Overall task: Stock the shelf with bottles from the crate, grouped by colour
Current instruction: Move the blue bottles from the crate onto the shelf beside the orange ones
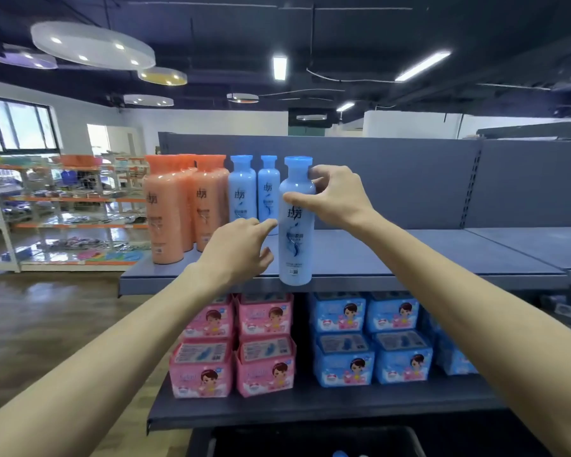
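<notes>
My right hand point(335, 197) grips the upper part of a light blue bottle point(296, 242), upright at the front edge of the grey top shelf point(409, 258). My left hand point(241, 247) reaches in beside it, fingers loosely extended, its fingertips near the bottle's left side; contact cannot be told. Two more blue bottles point(243, 189) point(268, 189) stand behind it. Left of them, several orange bottles point(165, 209) stand grouped. A dark crate point(310, 440) shows at the bottom edge, with a blue cap point(342, 453) peeking out.
The shelf's right half is bare grey board. On the lower shelf point(310, 410) sit stacked pink packs point(234, 347) at left and blue packs point(370, 341) at right. Another rack point(63, 209) stands far left across a wooden floor.
</notes>
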Demonstrator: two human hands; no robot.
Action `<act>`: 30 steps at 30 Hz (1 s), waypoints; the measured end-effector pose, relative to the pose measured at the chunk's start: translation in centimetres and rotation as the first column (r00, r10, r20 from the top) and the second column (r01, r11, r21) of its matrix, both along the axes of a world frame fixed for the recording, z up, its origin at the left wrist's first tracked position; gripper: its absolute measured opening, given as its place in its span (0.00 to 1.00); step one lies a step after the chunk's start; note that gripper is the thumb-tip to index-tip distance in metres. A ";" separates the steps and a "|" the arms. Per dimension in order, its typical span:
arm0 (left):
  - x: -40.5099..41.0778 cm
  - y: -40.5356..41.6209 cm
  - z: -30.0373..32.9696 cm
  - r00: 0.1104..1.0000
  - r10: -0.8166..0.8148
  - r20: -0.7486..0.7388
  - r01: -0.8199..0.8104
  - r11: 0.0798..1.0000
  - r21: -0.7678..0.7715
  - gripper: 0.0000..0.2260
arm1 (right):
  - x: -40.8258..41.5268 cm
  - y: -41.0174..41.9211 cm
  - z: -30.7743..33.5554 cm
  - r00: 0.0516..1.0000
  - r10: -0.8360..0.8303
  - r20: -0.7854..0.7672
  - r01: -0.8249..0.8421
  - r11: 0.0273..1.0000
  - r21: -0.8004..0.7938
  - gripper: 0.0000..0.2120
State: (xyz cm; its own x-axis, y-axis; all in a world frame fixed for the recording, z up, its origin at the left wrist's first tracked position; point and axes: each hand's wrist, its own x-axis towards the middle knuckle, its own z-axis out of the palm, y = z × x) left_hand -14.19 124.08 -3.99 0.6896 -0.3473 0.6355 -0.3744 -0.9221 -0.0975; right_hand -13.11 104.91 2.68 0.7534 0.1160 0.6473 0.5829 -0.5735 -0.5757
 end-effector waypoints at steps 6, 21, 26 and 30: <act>0.8 3.4 -0.1 0.997 0.069 -0.030 -0.069 0.997 0.020 0.20 | 2.6 3.4 -0.2 1.000 -0.021 -0.023 0.022 1.000 0.020 0.13; 3.7 9.1 -2.9 0.999 0.021 -0.042 -0.018 0.997 0.078 0.23 | 3.3 7.4 -9.6 0.936 -0.184 -0.300 0.133 0.974 -0.182 0.30; 4.8 9.6 -3.1 0.999 0.025 -0.040 -0.021 0.995 0.101 0.22 | 4.5 9.6 -9.2 0.919 -0.236 -0.316 0.168 0.959 -0.228 0.30; 5.8 10.0 -3.0 0.998 0.049 -0.032 -0.044 0.991 0.127 0.21 | 5.9 11.7 -9.7 0.922 -0.227 -0.315 0.158 0.960 -0.230 0.27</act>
